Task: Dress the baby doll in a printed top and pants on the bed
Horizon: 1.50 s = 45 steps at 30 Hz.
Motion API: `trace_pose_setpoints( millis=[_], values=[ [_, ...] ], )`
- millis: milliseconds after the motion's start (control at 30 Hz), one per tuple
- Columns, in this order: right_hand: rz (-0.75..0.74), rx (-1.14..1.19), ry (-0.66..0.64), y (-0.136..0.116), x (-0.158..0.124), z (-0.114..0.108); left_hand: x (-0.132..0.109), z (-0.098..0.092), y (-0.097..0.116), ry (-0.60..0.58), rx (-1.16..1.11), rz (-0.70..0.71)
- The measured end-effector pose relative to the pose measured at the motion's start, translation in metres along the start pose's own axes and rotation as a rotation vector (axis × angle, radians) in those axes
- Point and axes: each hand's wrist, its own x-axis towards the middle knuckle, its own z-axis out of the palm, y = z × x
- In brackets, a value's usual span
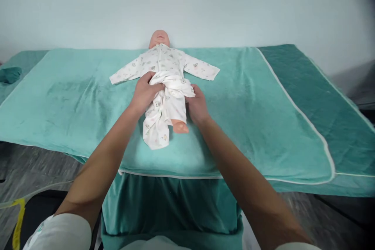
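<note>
A baby doll lies on its back, head toward the wall, in a white printed top with both sleeves spread sideways. White printed baby trousers are bunched over its hips and legs. My left hand grips the bunched cloth at the waist on the left, thumb on top. On the other side, my right hand pinches the cloth edge beside the doll's hip, its fingertips partly hidden. One bare foot sticks out of the right trouser leg. The left leg's cloth hangs past where a foot would show; no foot is visible there.
A light green velvet cover with white piping lies over a darker green sheet on the bed. Behind stands a pale wall. At the lower left are a black item and a yellow strap.
</note>
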Motion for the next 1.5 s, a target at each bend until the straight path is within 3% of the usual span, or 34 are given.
trace_pose_setpoints(
  millis=[100, 167, 267, 333, 433, 500, 567, 733, 800, 900, 1000, 1100, 1233, 1300, 1400, 1500],
  values=[
    [-0.049, -0.01, -0.095, -0.022, 0.007, -0.022, -0.006, -0.024, -0.012, -0.23, -0.153, -0.078],
    [-0.019, -0.114, -0.34, -0.048, 0.014, -0.03, -0.011, -0.033, -0.027, -0.288, -0.245, -0.112],
    [0.08, -0.264, -0.706, -0.088, 0.032, -0.019, -0.018, -0.033, -0.053, -0.22, -0.355, -0.107],
    [0.09, -0.313, -0.778, -0.1, 0.046, 0.004, -0.022, -0.028, -0.064, -0.137, -0.365, -0.11],
    [0.029, -0.367, -0.745, -0.094, 0.055, 0.039, -0.027, -0.022, -0.072, -0.026, -0.33, -0.139],
    [0.009, -0.36, -0.711, -0.079, 0.052, 0.051, -0.03, -0.023, -0.073, 0.002, -0.322, -0.157],
    [0.014, -0.295, -0.676, -0.064, 0.047, 0.052, -0.031, -0.024, -0.07, -0.037, -0.326, -0.164],
    [0.049, -0.003, -0.444, -0.045, 0.044, 0.041, -0.035, -0.027, -0.055, -0.405, -0.272, -0.114],
    [0.054, 0.051, -0.383, -0.044, 0.044, 0.042, -0.038, -0.025, -0.051, -0.408, -0.248, -0.098],
    [0.059, 0.054, -0.346, -0.044, 0.044, 0.046, -0.041, -0.02, -0.053, -0.27, -0.239, -0.117],
    [0.077, -0.014, -0.389, -0.047, 0.044, 0.047, -0.041, -0.016, -0.059, -0.08, -0.258, -0.149],
    [0.082, -0.151, -0.534, -0.054, 0.045, 0.045, -0.038, -0.016, -0.061, 0.079, -0.259, -0.185],
    [0.071, -0.364, -0.832, -0.066, 0.044, 0.043, -0.037, -0.018, -0.06, 0.143, -0.29, -0.182],
    [0.085, -0.363, -0.854, -0.066, 0.042, 0.042, -0.038, -0.018, -0.061, 0.138, -0.326, -0.178],
    [0.114, -0.195, -0.675, -0.056, 0.039, 0.042, -0.04, -0.018, -0.064, 0.061, -0.333, -0.188],
    [0.144, 0.008, -0.436, -0.046, 0.038, 0.044, -0.04, -0.021, -0.062, -0.143, -0.32, -0.157]
  ],
)
